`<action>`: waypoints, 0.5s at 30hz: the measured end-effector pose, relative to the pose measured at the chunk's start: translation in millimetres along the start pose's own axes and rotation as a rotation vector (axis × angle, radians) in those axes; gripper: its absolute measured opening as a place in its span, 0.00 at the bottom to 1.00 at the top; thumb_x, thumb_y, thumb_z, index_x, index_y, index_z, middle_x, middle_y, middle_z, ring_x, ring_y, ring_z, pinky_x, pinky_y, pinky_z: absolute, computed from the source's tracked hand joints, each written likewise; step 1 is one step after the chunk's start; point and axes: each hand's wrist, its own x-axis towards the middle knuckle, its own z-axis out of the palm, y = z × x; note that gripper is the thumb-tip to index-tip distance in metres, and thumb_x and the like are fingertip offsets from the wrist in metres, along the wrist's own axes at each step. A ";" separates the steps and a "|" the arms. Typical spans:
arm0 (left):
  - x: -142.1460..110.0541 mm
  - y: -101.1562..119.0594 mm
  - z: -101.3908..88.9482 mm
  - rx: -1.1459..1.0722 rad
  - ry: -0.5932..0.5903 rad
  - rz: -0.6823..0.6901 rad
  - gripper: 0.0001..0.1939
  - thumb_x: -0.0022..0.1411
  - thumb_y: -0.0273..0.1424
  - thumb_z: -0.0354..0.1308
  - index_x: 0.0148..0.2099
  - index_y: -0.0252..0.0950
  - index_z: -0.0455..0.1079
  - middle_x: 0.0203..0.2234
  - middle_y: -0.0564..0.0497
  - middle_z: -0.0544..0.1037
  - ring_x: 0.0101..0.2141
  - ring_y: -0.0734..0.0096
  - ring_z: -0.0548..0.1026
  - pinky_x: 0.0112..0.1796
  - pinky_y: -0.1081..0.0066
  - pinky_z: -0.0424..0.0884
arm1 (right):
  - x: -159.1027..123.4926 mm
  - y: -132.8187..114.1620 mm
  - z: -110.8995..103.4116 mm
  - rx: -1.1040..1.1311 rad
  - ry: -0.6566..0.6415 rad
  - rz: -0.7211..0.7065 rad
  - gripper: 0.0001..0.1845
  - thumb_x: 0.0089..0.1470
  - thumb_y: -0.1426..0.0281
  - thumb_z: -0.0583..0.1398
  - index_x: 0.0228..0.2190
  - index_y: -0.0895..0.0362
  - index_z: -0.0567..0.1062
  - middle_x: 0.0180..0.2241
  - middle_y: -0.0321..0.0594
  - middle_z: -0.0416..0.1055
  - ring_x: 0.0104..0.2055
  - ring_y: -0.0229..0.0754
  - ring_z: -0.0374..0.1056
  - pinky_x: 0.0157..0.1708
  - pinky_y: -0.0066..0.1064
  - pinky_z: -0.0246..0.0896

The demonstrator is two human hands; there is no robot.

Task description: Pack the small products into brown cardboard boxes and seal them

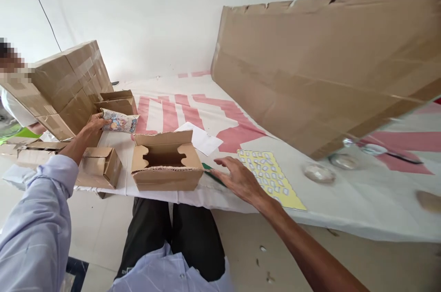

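My left hand (94,126) reaches forward and grips one end of a printed packet (120,121) with cartoon pictures, held above the table next to a small open carton (117,101). My right hand (237,177) lies flat on the table, fingers spread, its fingertips over a green object (207,169) and beside a yellow sticker sheet (270,177). An open brown cardboard box (167,160) with its flaps up stands between my hands, at the table's near edge.
A closed small box (101,167) lies left of the open one. A large taped carton (69,85) stands at the left. A big flattened cardboard sheet (320,67) leans at the right. White paper (201,138) and tape rolls (319,172) lie on the white and pink table cover (361,209).
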 end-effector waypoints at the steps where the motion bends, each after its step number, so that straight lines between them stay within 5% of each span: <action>1: 5.2 -2.5 0.3 0.020 0.007 -0.021 0.26 0.31 0.36 0.87 0.29 0.37 0.76 0.20 0.53 0.78 0.25 0.66 0.76 0.31 0.64 0.77 | -5.5 3.0 2.2 -0.014 0.009 -0.002 0.28 0.68 0.41 0.59 0.44 0.51 0.83 0.44 0.52 0.84 0.49 0.61 0.81 0.47 0.50 0.77; 6: 28.1 -10.6 -3.7 0.088 0.018 -0.040 0.30 0.28 0.39 0.87 0.30 0.38 0.75 0.21 0.54 0.79 0.27 0.66 0.76 0.31 0.66 0.75 | -22.2 13.8 16.2 -0.010 0.007 -0.013 0.24 0.70 0.45 0.59 0.46 0.50 0.82 0.43 0.50 0.84 0.47 0.60 0.80 0.47 0.50 0.77; 10: 42.0 -17.0 -9.3 0.195 -0.001 -0.041 0.28 0.26 0.31 0.87 0.24 0.40 0.70 0.18 0.53 0.74 0.30 0.58 0.78 0.31 0.66 0.73 | -33.3 24.6 28.4 -0.016 0.027 -0.029 0.20 0.71 0.48 0.59 0.47 0.49 0.81 0.44 0.48 0.83 0.46 0.59 0.79 0.45 0.50 0.77; 15: 51.9 -22.1 4.7 0.297 -0.093 -0.045 0.17 0.40 0.33 0.81 0.25 0.41 0.75 0.21 0.49 0.77 0.35 0.53 0.82 0.32 0.68 0.74 | -45.8 34.0 37.6 -0.063 0.146 -0.069 0.17 0.73 0.52 0.58 0.48 0.49 0.80 0.44 0.50 0.82 0.46 0.59 0.78 0.48 0.52 0.75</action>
